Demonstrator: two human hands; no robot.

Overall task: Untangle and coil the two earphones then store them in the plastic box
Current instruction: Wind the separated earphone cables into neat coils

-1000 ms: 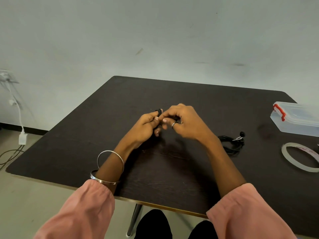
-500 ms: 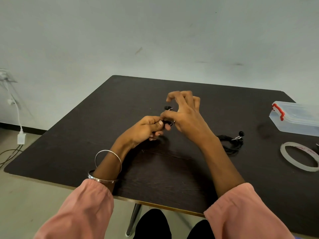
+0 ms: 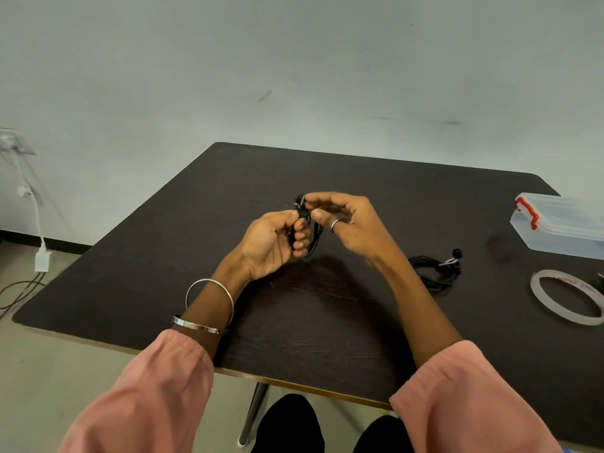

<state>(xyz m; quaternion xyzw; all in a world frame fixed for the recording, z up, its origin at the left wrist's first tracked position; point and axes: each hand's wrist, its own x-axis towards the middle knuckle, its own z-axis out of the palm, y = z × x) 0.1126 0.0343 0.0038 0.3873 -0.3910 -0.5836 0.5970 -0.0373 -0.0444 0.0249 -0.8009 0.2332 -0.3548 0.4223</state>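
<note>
Surface: dark table (image 3: 228, 207), pale wall behind.
Hands: left hand (image 3: 271, 243) and right hand (image 3: 346, 220) both grip a black earphone (image 3: 309, 223), frame centre.
Done: second earphone (image 3: 434, 271) lies coiled at right.
Left: finish coiling; plastic box (image 3: 562, 223), far right, looks closed.

The black coiled earphone (image 3: 436, 268) is lying on the dark rectangular wooden table (image 3: 327, 322), right of both hands. The clear lidded plastic box (image 3: 562, 223) is sitting farther right, behind the translucent tape ring (image 3: 568, 297).
</note>
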